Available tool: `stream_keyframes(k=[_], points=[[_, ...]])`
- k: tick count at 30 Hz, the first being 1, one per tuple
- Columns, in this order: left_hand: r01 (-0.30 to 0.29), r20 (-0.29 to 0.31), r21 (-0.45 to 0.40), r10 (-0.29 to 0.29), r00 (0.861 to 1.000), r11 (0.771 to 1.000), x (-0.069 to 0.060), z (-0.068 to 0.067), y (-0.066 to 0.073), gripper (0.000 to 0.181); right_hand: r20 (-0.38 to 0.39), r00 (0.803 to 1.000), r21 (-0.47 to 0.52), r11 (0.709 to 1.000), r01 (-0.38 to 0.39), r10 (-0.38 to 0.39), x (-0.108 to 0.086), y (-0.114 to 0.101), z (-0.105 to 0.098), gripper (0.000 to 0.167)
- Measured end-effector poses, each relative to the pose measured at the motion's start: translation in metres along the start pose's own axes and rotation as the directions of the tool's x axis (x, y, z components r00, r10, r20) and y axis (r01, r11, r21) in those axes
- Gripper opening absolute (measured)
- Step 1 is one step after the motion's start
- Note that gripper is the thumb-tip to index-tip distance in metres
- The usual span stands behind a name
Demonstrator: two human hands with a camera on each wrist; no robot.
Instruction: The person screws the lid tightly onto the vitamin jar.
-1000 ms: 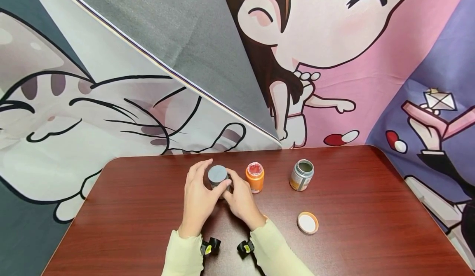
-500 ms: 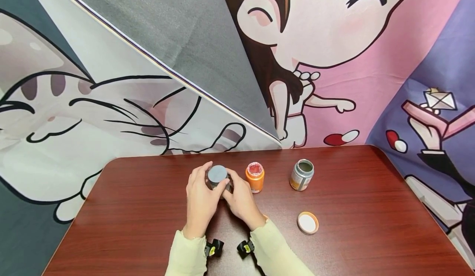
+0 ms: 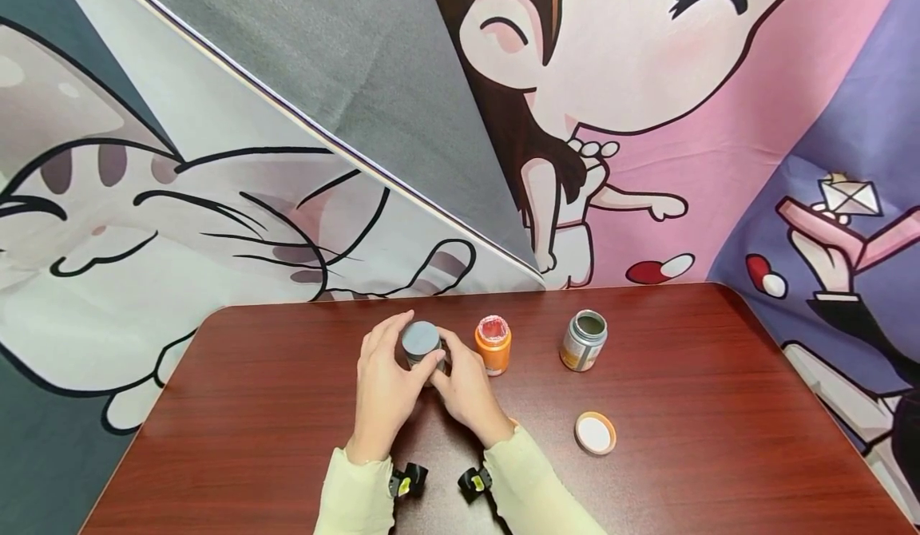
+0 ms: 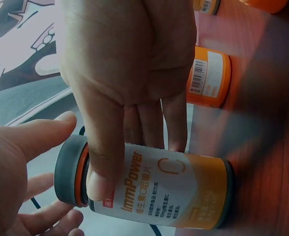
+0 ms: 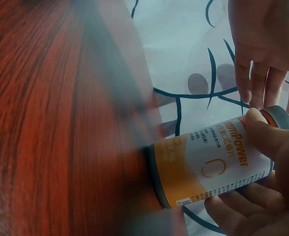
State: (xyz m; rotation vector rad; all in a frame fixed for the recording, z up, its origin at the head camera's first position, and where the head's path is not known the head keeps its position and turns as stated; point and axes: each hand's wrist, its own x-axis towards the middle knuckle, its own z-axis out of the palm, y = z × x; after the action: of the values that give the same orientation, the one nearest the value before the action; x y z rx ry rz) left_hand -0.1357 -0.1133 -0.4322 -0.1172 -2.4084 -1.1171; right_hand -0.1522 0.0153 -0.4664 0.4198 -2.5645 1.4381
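A vitamin bottle (image 4: 164,189) with a grey lid (image 3: 420,338), a white and orange label and "ImmPower" lettering stands upright near the table's back edge. My right hand (image 3: 467,383) grips its upper body, the thumb across the label and the fingers round the far side. Around the lid, my left hand (image 3: 384,387) has its thumb and fingers spread. In the wrist views, small gaps show between these fingers and the lid. An orange band shows below the grey lid. In the head view, my hands hide most of the bottle's body.
Just right of my hands stands a lidless orange bottle (image 3: 493,350) with a ragged rim. Farther right is a lidless grey bottle (image 3: 584,345). An orange-rimmed lid (image 3: 595,433) lies white side up on the table (image 3: 690,407). A patterned cloth (image 3: 446,192) hangs behind.
My left hand shifted slightly right, then came back left by now. My right hand and the bottle have stayed in place.
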Motion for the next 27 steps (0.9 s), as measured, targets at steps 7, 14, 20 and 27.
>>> stream_keyframes(k=[7,14,20,27], points=[[0.024,-0.05,0.005,-0.024,0.998,1.0,-0.0015,0.0032,-0.0011,0.068,-0.007,1.0,-0.009,1.0,0.005,-0.005,-0.0001,0.001,0.0007,0.045],[0.052,-0.029,0.002,-0.052,0.998,0.999,-0.0025,0.0038,0.0014,0.063,-0.008,1.0,-0.007,1.0,0.022,-0.022,0.0001,0.0024,0.0009,0.044],[0.051,0.006,0.009,-0.051,0.999,0.999,-0.0015,0.0019,0.0014,0.06,-0.001,1.0,-0.002,1.0,0.023,-0.023,0.0001,0.0023,0.0015,0.046],[0.007,0.087,0.009,-0.008,0.996,1.0,0.0003,-0.0022,-0.0019,0.056,0.011,1.0,0.009,1.0,0.004,-0.004,0.0002,0.0019,0.0011,0.046]])
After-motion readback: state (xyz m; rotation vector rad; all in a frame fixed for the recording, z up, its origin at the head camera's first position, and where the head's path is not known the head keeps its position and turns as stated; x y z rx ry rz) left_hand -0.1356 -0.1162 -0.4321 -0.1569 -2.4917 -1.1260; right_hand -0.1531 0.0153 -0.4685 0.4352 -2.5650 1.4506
